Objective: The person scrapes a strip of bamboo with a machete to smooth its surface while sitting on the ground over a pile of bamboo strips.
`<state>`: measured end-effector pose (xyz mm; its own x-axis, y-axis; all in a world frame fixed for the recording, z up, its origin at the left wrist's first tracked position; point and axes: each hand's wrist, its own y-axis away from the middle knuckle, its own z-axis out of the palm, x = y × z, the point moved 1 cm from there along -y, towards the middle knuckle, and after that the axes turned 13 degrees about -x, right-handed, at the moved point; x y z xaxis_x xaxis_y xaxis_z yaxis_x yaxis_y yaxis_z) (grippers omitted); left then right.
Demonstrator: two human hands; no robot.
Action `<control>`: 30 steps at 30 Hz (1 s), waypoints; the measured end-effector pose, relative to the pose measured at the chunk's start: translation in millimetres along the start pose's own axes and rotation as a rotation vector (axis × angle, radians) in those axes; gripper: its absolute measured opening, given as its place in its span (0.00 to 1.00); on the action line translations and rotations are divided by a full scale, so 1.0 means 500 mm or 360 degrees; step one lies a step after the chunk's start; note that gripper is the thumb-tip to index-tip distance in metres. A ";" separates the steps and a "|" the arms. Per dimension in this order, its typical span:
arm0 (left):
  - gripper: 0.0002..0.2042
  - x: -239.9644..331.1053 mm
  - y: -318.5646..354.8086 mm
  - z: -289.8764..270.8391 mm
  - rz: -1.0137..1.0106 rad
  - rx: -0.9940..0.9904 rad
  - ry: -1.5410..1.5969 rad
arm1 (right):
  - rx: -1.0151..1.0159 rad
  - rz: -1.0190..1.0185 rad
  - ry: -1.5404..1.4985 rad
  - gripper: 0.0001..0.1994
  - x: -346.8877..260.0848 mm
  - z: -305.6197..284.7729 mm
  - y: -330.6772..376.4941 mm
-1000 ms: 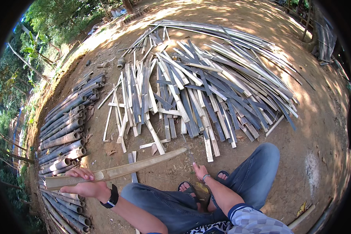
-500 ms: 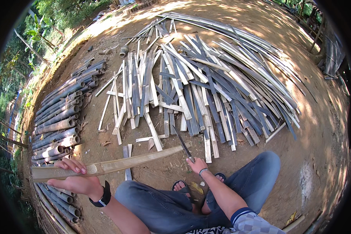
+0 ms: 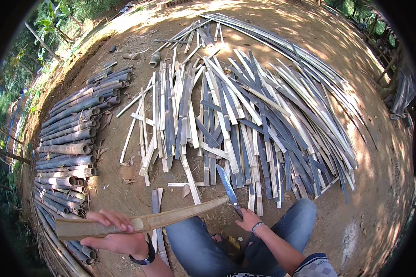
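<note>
Where the seated person's knees enter at the lower centre of the frame, one split bamboo length (image 3: 143, 222) lies across them, long axis near horizontal and rising slightly from lower left to centre right, its cut face turned upward.

Left hand (image 3: 118, 233): closed around the bamboo near its left end, fingers curled over the top edge, thumb hidden beneath; a dark wristband sits on that wrist.

Right hand (image 3: 248, 220): closed on the handle of a long-bladed knife (image 3: 228, 187), blade pointing up and slightly left, its lower edge set just at the right tip of the bamboo. Whether the edge has entered the wood cannot be told.

Step judged in hand: placing the blade on the end grain to start a split. The next move likely calls for a steady left grip, the blade centred on the end, and force driven along the bamboo's length, away from the knees and sandalled foot (image 3: 217, 238) below.

Surroundings: a broad spread of split bamboo slats (image 3: 245, 120) across the centre and upper right, fanning upward; a stacked row of whole bamboo poles (image 3: 69, 147) along the left; bare earth ground (image 3: 370, 221).
</note>
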<state>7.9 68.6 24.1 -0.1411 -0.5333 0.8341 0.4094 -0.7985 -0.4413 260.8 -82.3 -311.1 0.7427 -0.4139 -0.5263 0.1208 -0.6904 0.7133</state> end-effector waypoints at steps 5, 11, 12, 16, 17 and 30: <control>0.33 -0.004 0.005 0.082 -0.0099 -0.0193 0.0006 | 0.0778 -0.0391 0.0225 0.19 -0.094 -0.152 0.298; 0.35 -0.004 0.002 0.163 -0.0149 -0.0343 -0.0161 | 0.0820 -0.0001 0.0219 0.23 -0.046 -0.067 0.466; 0.35 -0.005 0.002 0.168 -0.0150 -0.0362 -0.0206 | 0.0697 0.0124 0.0068 0.24 -0.039 -0.055 0.478; 0.34 -0.020 -0.007 0.162 -0.0172 -0.0409 -0.0168 | 0.0430 0.0283 -0.0330 0.17 0.007 -0.040 0.506; 0.33 -0.021 -0.008 0.160 -0.0164 -0.0397 -0.0187 | 0.0325 0.0282 -0.0411 0.16 0.020 -0.041 0.510; 0.31 -0.036 -0.037 0.142 -0.0138 -0.0349 -0.0194 | 0.0160 -0.0358 0.0928 0.17 -0.086 -0.109 0.503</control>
<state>66.9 112.6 40.9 -0.0520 -0.4330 0.8999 0.1933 -0.8884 -0.4163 295.0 -205.8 -84.0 0.9467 0.1195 -0.2991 0.2739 -0.7871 0.5526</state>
